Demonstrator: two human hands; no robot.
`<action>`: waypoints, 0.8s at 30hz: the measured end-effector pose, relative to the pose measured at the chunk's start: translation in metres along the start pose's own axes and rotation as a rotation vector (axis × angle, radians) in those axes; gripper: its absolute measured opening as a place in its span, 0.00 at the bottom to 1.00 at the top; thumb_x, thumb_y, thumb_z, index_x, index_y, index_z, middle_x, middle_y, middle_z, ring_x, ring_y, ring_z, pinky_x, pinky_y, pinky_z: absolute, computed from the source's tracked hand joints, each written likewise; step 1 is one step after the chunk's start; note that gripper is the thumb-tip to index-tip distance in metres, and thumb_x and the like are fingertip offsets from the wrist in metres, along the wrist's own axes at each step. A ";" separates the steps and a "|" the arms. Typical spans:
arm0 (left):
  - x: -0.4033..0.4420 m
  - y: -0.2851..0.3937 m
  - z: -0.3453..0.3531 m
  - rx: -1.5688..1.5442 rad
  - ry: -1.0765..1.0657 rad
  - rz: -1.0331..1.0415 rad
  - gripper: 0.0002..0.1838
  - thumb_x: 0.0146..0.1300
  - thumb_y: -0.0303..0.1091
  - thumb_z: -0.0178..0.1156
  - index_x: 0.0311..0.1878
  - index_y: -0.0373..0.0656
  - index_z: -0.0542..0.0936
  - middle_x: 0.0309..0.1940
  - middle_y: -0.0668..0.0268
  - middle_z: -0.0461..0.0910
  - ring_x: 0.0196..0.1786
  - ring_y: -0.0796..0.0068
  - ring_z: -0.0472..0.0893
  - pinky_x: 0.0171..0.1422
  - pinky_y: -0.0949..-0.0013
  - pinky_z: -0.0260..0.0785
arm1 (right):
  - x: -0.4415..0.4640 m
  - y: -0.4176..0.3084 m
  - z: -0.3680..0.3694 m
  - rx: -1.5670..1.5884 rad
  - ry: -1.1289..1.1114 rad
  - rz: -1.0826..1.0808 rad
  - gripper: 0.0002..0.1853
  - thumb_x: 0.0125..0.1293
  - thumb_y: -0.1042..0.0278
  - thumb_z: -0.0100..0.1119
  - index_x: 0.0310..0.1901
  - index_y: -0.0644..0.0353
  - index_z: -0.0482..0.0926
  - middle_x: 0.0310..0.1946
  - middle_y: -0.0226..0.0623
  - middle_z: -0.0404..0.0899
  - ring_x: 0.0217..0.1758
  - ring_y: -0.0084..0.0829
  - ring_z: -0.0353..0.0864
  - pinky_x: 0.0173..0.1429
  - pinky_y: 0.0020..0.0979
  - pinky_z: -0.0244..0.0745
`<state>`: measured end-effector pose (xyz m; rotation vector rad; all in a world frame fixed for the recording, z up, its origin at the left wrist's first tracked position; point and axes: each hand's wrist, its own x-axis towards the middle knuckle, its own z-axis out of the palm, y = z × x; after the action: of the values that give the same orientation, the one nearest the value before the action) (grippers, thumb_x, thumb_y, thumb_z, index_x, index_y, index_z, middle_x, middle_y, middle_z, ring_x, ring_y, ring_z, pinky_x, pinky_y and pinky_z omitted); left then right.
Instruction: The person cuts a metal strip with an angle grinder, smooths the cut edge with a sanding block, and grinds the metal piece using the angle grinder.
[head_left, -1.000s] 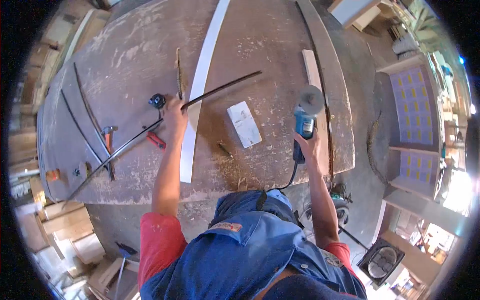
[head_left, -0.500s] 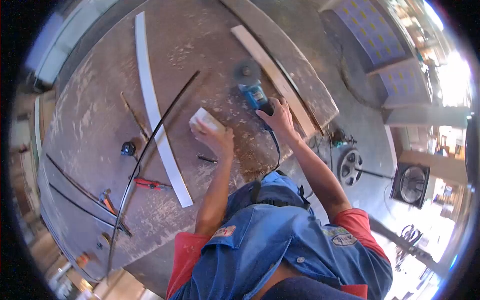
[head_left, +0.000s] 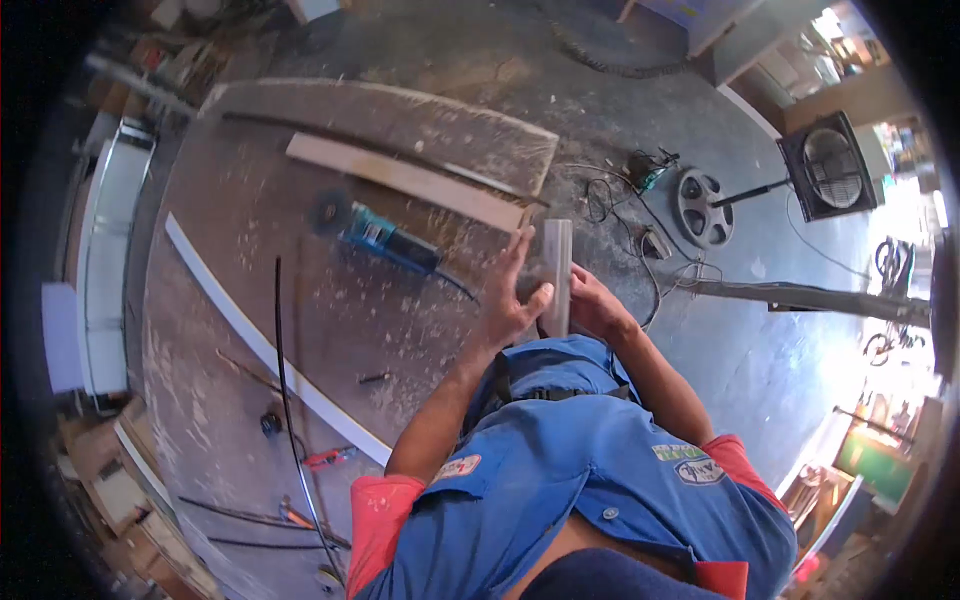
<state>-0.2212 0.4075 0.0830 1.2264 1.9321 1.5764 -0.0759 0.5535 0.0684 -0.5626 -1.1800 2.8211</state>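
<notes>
My right hand [head_left: 600, 308] grips the lower part of a pale, narrow-looking block [head_left: 557, 270] in front of my waist, its fingers partly hidden behind it. Just left of the block is my left hand [head_left: 512, 295], fingers and thumb spread, with no visible grip on it. A blue angle grinder [head_left: 385, 243] lies on the brown worktable [head_left: 240, 330], its disc to the left and its cord towards me. Beyond the grinder lies a pale wooden strip [head_left: 410, 178]. A long white strip [head_left: 270, 350] and a thin black strip [head_left: 283, 370] cross on the left.
A tape measure [head_left: 271, 422], a red tool [head_left: 330, 458] and a hammer [head_left: 295, 514] lie at the lower left. Right of the table, a fan [head_left: 828, 165], a round wheel-like base [head_left: 703, 208] and loose cables [head_left: 640, 225] are on the floor side.
The grinder has been let go and lies on the table. My left hand has left the table surface, and the block is now upright at my right hand. The view has turned rightward.
</notes>
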 end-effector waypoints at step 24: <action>0.192 -0.102 0.055 0.880 -0.919 0.457 0.20 0.57 0.35 0.70 0.54 0.45 0.85 0.64 0.58 0.81 0.71 0.54 0.76 0.77 0.49 0.64 | -0.210 -0.039 -0.067 0.568 0.767 -0.875 0.35 0.74 0.43 0.49 0.70 0.66 0.71 0.61 0.52 0.80 0.45 0.38 0.89 0.45 0.42 0.89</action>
<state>-0.3277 0.5932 0.0175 2.2983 1.7141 0.0303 0.1392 0.5923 0.1185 -0.7277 -0.3071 1.7694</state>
